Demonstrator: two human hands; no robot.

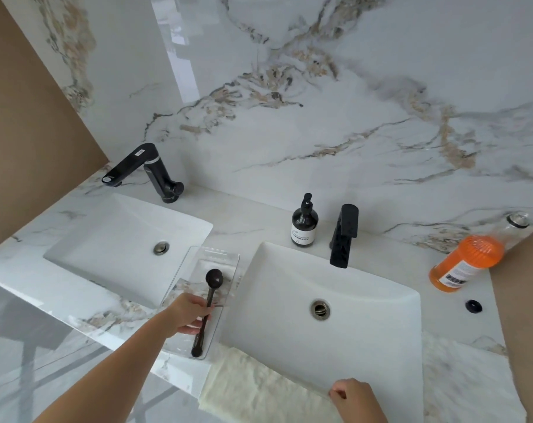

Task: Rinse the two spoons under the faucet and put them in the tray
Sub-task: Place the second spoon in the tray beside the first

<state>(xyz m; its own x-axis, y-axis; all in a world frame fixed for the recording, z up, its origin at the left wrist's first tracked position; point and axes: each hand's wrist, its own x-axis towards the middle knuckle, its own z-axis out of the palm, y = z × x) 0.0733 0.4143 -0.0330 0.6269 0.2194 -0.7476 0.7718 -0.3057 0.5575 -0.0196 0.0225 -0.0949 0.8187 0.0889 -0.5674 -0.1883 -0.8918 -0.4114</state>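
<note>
A clear plastic tray (231,258) lies on the marble counter between two white sinks. A dark spoon (213,278) rests lengthwise in it, bowl toward the wall and handle end toward me. My left hand (188,312) reaches into the tray and its fingers close around the middle of the spoon's handle. I can make out only this one spoon. My right hand (355,395) sits at the front rim of the right sink (365,340), fingers curled, with nothing visible in it. The black faucet (344,236) stands behind that sink; no water is visible.
A dark soap pump bottle (304,225) stands left of the faucet. An orange bottle (466,264) lies on its side at the right, with a black cap (473,306) near it. A cream towel (259,387) covers the counter's front edge. The left sink (106,239) has its own black faucet (143,170).
</note>
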